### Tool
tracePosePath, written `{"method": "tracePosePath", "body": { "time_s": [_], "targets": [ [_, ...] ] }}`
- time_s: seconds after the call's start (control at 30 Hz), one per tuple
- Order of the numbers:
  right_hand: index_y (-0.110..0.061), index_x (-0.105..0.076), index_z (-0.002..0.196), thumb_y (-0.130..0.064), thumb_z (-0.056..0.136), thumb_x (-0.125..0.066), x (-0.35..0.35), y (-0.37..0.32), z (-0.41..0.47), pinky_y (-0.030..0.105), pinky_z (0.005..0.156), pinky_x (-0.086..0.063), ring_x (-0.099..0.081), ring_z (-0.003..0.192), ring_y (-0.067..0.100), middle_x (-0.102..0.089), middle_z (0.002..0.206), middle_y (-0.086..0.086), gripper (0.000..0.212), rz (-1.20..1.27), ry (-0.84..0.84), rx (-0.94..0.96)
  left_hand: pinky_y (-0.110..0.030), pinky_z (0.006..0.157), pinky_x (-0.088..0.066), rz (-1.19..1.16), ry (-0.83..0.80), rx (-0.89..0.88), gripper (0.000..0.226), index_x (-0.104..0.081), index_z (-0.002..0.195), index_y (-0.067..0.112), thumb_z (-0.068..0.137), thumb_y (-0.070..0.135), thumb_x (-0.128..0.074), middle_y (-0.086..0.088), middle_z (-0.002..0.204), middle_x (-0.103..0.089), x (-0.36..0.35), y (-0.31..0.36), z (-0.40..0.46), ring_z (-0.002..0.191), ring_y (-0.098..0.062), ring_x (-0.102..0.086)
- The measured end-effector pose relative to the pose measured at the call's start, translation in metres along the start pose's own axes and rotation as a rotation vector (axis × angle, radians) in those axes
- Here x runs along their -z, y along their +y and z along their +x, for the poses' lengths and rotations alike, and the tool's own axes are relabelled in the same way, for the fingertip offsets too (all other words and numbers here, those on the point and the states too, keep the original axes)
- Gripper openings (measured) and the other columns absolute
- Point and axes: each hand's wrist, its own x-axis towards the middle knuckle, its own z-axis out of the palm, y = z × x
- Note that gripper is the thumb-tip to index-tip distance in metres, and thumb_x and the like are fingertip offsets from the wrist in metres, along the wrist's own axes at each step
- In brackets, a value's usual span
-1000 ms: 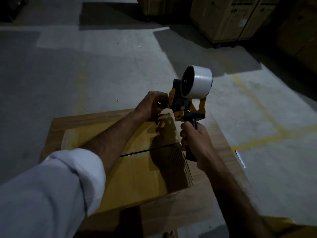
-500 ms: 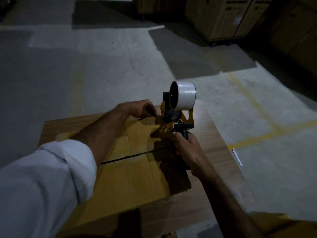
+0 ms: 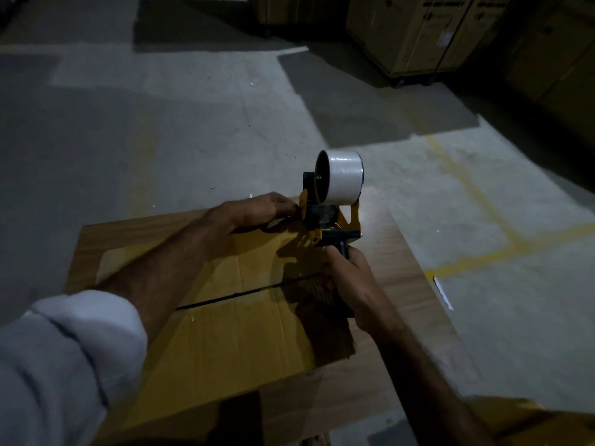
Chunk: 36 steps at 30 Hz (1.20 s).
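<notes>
At the far edge of the cardboard box [image 3: 225,342], which lies on the wood-grain counter [image 3: 399,252], the tape dispenser [image 3: 325,226] stands nose-down, its white tape roll [image 3: 343,180] uppermost. The right hand [image 3: 354,278] has its fingers wrapped round the black handle. The left hand [image 3: 254,210] sits just beside the dispenser's mouth, fingers bent at the box edge; whether they pinch the tape's end I cannot tell. The strip looks about to be anchored. Next, the dispenser likely needs drawing back over the box top, across the flap seam [image 3: 257,289], pressed flat.
</notes>
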Motion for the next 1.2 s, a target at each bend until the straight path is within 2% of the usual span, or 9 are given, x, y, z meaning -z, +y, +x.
{"method": "tracePosePath", "body": {
  "time_s": [0.07, 0.23, 0.4, 0.5, 0.63, 0.8, 1.0, 1.13, 1.2],
  "targets": [
    [-0.019, -0.056, 0.092, -0.03, 0.109, -0.044, -0.001, 0.002, -0.001, 0.012, 0.047, -0.04, -0.049, 0.047, -0.007, -0.053, 0.052, -0.023, 0.023, 0.008, -0.007, 0.002, -0.025, 0.074, -0.048, 0.116, 0.047, 0.017, 0.027, -0.074, 0.094, 0.036, 0.109, 0.03, -0.052, 0.007, 0.097, -0.071, 0.002, -0.007, 0.0, 0.083, -0.01, -0.064],
    [-0.019, -0.059, 0.098, -0.033, 0.109, -0.045, -0.007, 0.004, -0.005, 0.015, 0.058, -0.049, -0.061, 0.064, -0.005, -0.064, 0.082, -0.005, 0.023, -0.034, 0.009, 0.017, -0.03, 0.075, -0.044, 0.056, 0.044, -0.002, 0.022, -0.076, 0.104, 0.032, 0.104, 0.04, -0.056, -0.001, 0.094, -0.07, 0.0, -0.027, -0.007, 0.081, -0.013, -0.057],
    [-0.012, -0.059, 0.104, -0.03, 0.109, -0.045, -0.015, 0.0, -0.008, 0.043, 0.081, -0.06, -0.067, 0.092, 0.03, -0.065, 0.113, 0.026, 0.023, -0.094, -0.007, 0.027, -0.032, 0.063, -0.038, 0.063, 0.003, -0.101, 0.028, -0.074, 0.096, 0.02, 0.108, 0.032, -0.052, 0.001, 0.075, -0.061, -0.002, -0.023, -0.011, 0.064, -0.011, -0.049],
    [-0.018, -0.058, 0.098, -0.03, 0.109, -0.046, -0.014, -0.001, -0.008, 0.04, 0.079, -0.06, -0.067, 0.088, 0.034, -0.065, 0.099, 0.022, 0.02, -0.062, 0.0, 0.0, -0.032, 0.077, -0.048, 0.116, 0.038, -0.056, 0.025, -0.072, 0.108, 0.028, 0.107, 0.041, -0.051, 0.003, 0.1, -0.07, -0.004, -0.022, -0.014, 0.085, -0.01, -0.059],
    [-0.019, -0.052, 0.084, -0.028, 0.108, -0.045, -0.012, 0.001, -0.009, 0.022, 0.057, -0.046, -0.052, 0.059, 0.009, -0.051, 0.064, -0.009, 0.027, -0.053, -0.017, -0.013, -0.027, 0.092, -0.047, 0.146, 0.068, 0.015, 0.022, -0.064, 0.119, 0.035, 0.107, 0.046, -0.049, 0.011, 0.119, -0.063, -0.004, -0.024, -0.017, 0.106, -0.008, -0.059],
    [-0.019, -0.05, 0.082, -0.028, 0.108, -0.045, -0.011, 0.0, -0.016, 0.024, 0.058, -0.047, -0.05, 0.056, 0.008, -0.05, 0.06, -0.009, 0.028, -0.025, -0.012, -0.034, -0.025, 0.079, -0.043, 0.267, 0.114, 0.01, 0.037, -0.062, 0.133, 0.03, 0.107, 0.051, -0.046, 0.009, 0.117, -0.061, -0.007, -0.026, -0.015, 0.097, -0.006, -0.057],
    [-0.02, -0.056, 0.089, -0.03, 0.107, -0.047, -0.01, 0.011, -0.044, 0.019, 0.056, -0.043, -0.052, 0.056, 0.002, -0.056, 0.06, -0.015, 0.023, -0.046, -0.013, -0.074, -0.026, 0.045, -0.035, 0.114, 0.032, -0.012, 0.034, -0.062, 0.098, 0.025, 0.106, 0.053, -0.045, 0.012, 0.052, -0.054, -0.007, -0.026, -0.012, 0.04, -0.002, -0.047],
    [-0.019, -0.06, 0.094, -0.024, 0.109, -0.046, -0.008, 0.019, -0.071, 0.013, 0.052, -0.046, -0.059, 0.056, 0.0, -0.062, 0.059, -0.018, 0.021, 0.008, -0.015, -0.08, -0.012, 0.062, -0.045, 0.187, -0.018, -0.111, 0.032, -0.07, 0.096, 0.048, 0.109, 0.049, -0.041, 0.018, 0.08, -0.072, -0.005, -0.022, -0.017, 0.068, -0.004, -0.066],
    [-0.017, -0.064, 0.098, -0.024, 0.109, -0.046, -0.008, 0.026, -0.085, 0.014, 0.055, -0.05, -0.067, 0.062, 0.004, -0.071, 0.07, -0.014, 0.021, 0.022, 0.007, -0.064, -0.017, 0.075, -0.048, 0.16, -0.022, -0.096, 0.031, -0.072, 0.101, 0.031, 0.11, 0.04, -0.044, 0.01, 0.097, -0.073, -0.006, -0.021, -0.015, 0.076, -0.006, -0.065]
  ]
}}
